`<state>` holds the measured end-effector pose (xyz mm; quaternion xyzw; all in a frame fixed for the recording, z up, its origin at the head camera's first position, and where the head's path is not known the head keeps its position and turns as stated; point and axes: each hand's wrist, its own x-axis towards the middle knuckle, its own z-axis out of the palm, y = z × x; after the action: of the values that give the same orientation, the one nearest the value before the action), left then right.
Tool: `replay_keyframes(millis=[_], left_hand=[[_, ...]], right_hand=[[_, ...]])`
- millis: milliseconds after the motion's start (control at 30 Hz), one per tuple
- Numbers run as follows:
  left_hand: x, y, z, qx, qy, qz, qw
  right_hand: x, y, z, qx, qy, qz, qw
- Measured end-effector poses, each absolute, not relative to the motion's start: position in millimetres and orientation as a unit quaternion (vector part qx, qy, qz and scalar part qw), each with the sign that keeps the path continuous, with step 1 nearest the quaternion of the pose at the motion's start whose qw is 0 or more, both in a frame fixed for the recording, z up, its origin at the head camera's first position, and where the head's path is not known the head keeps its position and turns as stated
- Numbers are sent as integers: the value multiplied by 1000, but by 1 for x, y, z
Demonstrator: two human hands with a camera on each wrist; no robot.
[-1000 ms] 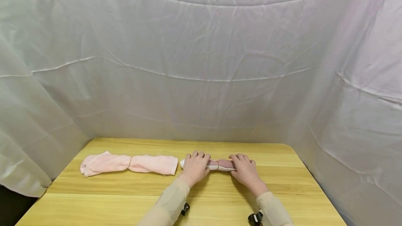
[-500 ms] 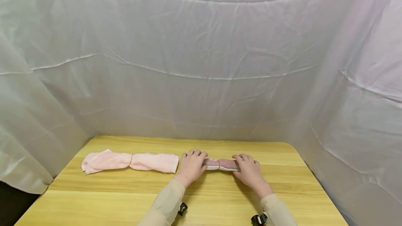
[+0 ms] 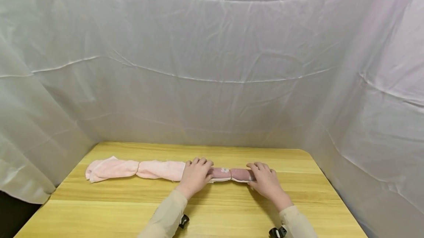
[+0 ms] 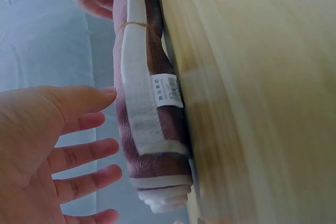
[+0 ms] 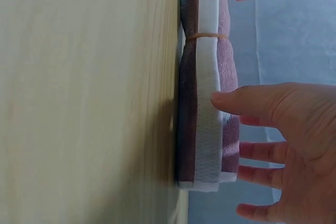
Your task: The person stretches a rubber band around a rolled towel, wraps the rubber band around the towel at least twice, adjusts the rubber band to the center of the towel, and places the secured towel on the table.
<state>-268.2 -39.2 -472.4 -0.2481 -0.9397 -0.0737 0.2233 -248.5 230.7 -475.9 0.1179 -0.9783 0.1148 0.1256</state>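
Observation:
A rolled mauve towel point(image 3: 240, 174) with white bands lies across the table, cinched at its middle by a thin rubber band point(image 5: 207, 35). My left hand point(image 3: 195, 175) is over its left end. In the left wrist view the fingers spread nearly straight, the thumb tip at the towel's edge, beside a white printed label point(image 4: 167, 90). At the right end is my right hand point(image 3: 267, 182); its thumb point(image 5: 247, 99) lies against the white band, while the loosely extended fingers reach the far side. Left of them, a pale pink towel point(image 3: 159, 170) is tied the same way.
Both towels lie on a light wood-grain table point(image 3: 132, 216), in a row toward its back edge. Grey-white cloth point(image 3: 212, 113) hangs behind the table and along its sides. Each wrist carries a small black device point(image 3: 277, 232).
My hands have drawn apart, left hand leftward and right hand slightly rightward. More of the mauve towel shows between them, including a white flower. The pink towel's right end is now partly covered.

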Motion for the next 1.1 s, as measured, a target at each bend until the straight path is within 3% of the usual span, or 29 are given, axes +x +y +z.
replay_keyframes(millis=[467, 1100], left_hand=[[-267, -43, -480, -258, -948, -53, 177], [-281, -39, -479, -232, -954, -61, 180]], right_hand=[[-247, 234, -481, 123, -979, 104, 125], [-264, 231, -481, 111, -983, 85, 121]])
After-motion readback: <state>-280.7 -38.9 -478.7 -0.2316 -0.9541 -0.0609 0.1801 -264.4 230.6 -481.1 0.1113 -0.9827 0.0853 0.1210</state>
